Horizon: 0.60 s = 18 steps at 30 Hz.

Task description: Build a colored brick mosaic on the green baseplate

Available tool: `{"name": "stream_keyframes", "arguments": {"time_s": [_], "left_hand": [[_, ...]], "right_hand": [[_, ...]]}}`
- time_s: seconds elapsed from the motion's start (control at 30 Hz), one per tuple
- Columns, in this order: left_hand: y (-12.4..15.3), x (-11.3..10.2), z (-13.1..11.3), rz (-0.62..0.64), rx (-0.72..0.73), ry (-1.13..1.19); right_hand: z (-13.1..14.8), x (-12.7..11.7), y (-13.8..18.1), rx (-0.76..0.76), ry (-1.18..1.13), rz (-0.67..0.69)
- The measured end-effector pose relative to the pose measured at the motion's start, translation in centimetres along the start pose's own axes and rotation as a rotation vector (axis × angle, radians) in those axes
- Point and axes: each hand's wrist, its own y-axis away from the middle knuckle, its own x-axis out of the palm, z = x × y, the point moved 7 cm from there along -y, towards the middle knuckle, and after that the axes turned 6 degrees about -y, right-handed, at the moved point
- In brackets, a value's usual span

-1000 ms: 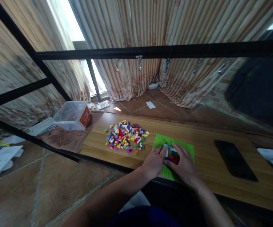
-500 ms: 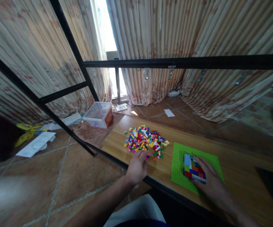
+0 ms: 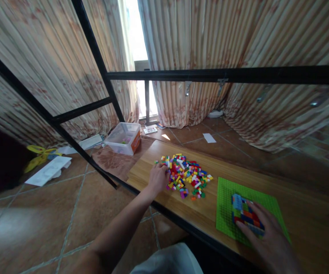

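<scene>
Loose toy building bricks [image 3: 181, 171] of many colours lie in a pile on the wooden tabletop. At the pile's left edge is my left hand [image 3: 159, 178], its fingers bent down among the bricks; whatever they pinch is hidden. A small purple and blue brick cluster [image 3: 184, 193] rests at the pile's near side. To the right, a multicoloured block of joined bricks [image 3: 247, 213] sits on the green baseplate [image 3: 224, 209]. My right hand [image 3: 269, 232] grips this block, thumb on the near side and fingers over the far right side.
A clear plastic box [image 3: 124, 139] with an orange label stands on the floor beyond the table's left end. Black metal bars [image 3: 181, 75] cross behind the table [image 3: 144, 156]. White packaging [image 3: 48, 171] and a yellow bag [image 3: 37, 158] lie on the tiles at left.
My left hand has moved from the pile's near edge to its left edge. The purple and blue cluster by its fingers now lies free. My right hand stays on the block; the view has shifted slightly.
</scene>
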Motion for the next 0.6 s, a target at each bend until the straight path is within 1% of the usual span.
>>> {"name": "stream_keyframes", "arguments": {"time_s": [0.17,0.27,0.33,0.37,0.4,0.47,0.53,0.6], "left_hand": [[-0.7,0.3,-0.1,0.017,0.001,-0.007],[-0.5,-0.7,-0.6,-0.017,-0.016,0.01],[0.2,-1.7,-1.6,-0.044,-0.041,0.096],[0.9,-1.9,-2.4,-0.035,-0.049,0.177],[1.6,-1.9,-3.4,0.001,-0.055,0.272],[3.6,-1.2,-6.6,0.134,0.02,0.527],[5.9,0.2,-10.0,0.305,0.1,0.787],[8.0,2.0,-12.3,0.447,0.056,1.013]], "right_hand": [[0.1,-0.4,0.6,0.052,-0.01,-0.019],[0.7,-1.1,0.9,0.083,-0.015,-0.062],[1.5,-1.4,1.2,0.119,-0.05,-0.095],[2.1,-1.5,1.5,0.138,-0.077,-0.111],[2.9,-1.4,1.7,0.149,-0.109,-0.121],[4.9,-0.8,2.2,0.125,-0.177,-0.118],[7.2,0.4,2.5,0.046,-0.259,-0.028],[8.8,1.5,2.9,-0.002,-0.33,0.069]]}}
